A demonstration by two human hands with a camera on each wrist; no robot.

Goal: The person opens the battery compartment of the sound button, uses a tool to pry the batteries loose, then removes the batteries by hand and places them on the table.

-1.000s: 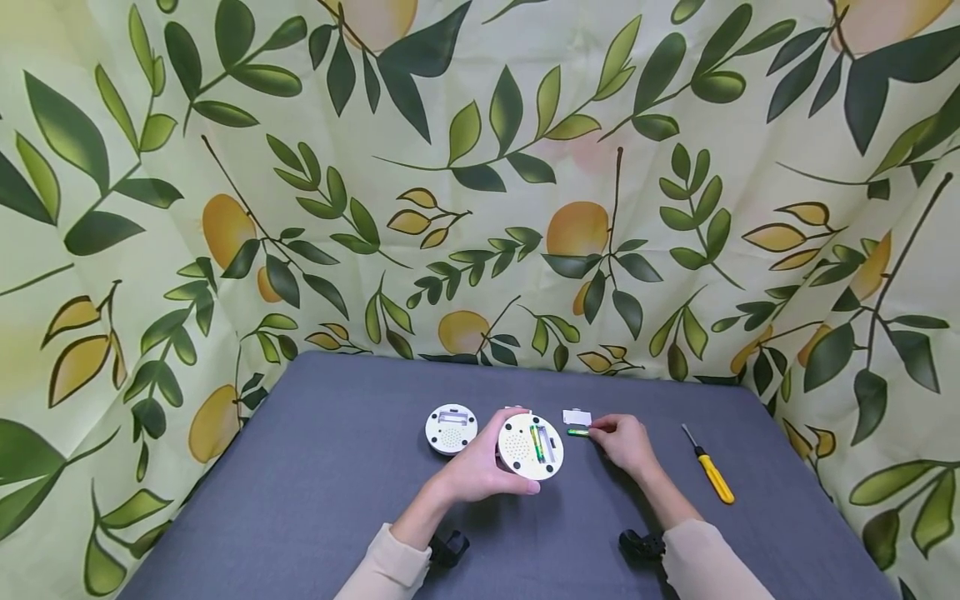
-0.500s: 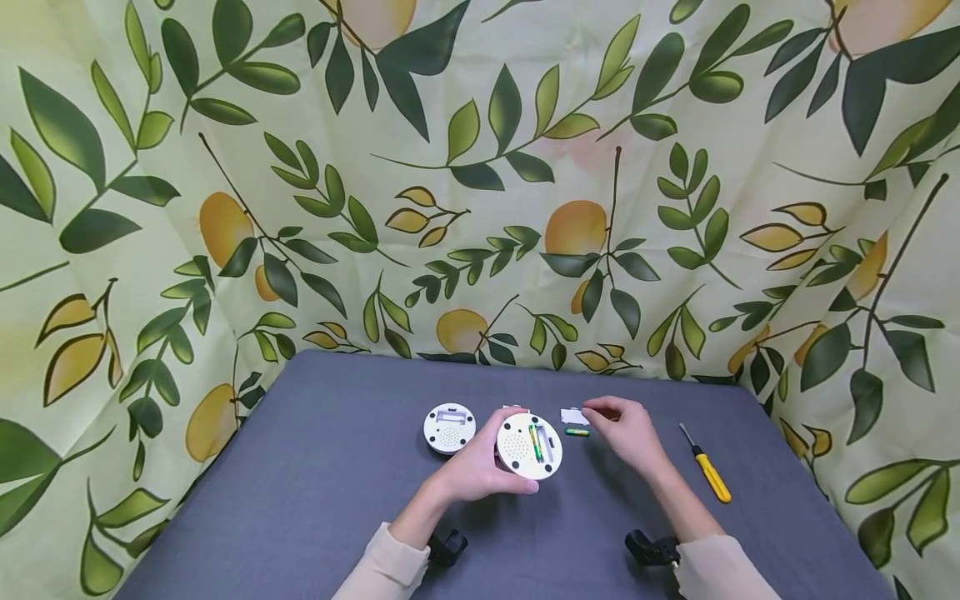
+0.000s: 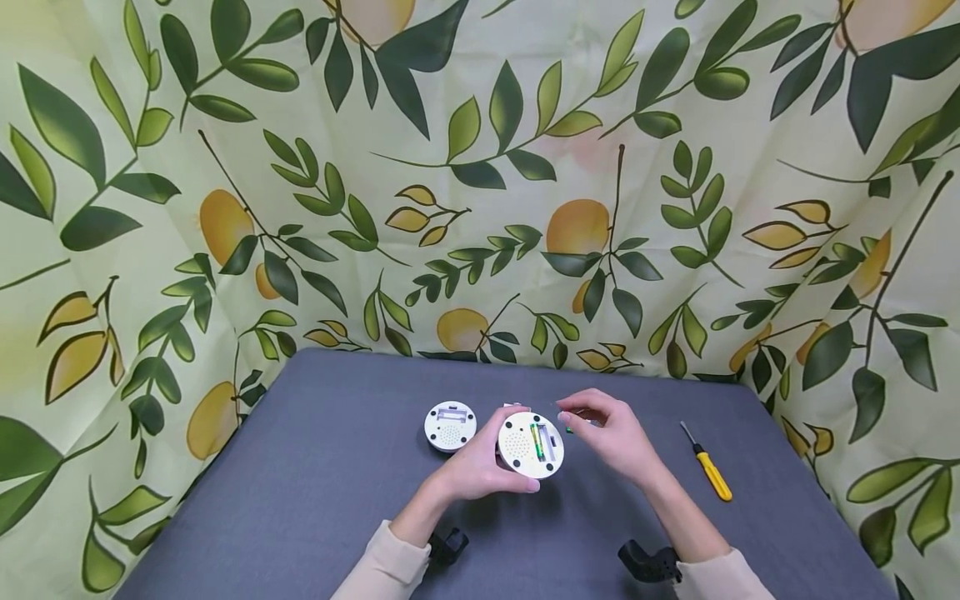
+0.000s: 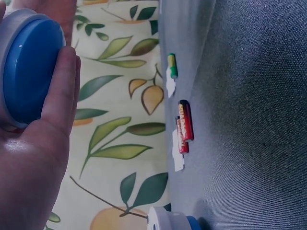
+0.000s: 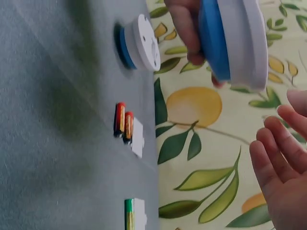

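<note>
My left hand (image 3: 483,467) grips a round white-and-blue device (image 3: 531,446) above the table. Its white base faces up, showing small holes, dark feet and an uncovered battery compartment with one green battery (image 3: 537,442) beside a bare slot. My right hand (image 3: 611,433) hovers just right of the device, apart from it. Its fingers are loosely bent, and the right wrist view shows nothing between them. Below, a loose green battery (image 5: 129,214) lies beside a white cover (image 5: 139,213), both mostly hidden by the right hand in the head view.
A second white-and-blue device (image 3: 450,426) rests base up on the left. Two red-and-black batteries (image 4: 185,120) lie by another white cover (image 4: 177,151). A yellow-handled screwdriver (image 3: 712,475) lies on the right of the grey table (image 3: 315,467). Patterned cloth (image 3: 480,208) hangs behind.
My right hand has let go of the loose green battery, leaving it on the table, then risen and moved left toward the held device. My left hand stays nearly still.
</note>
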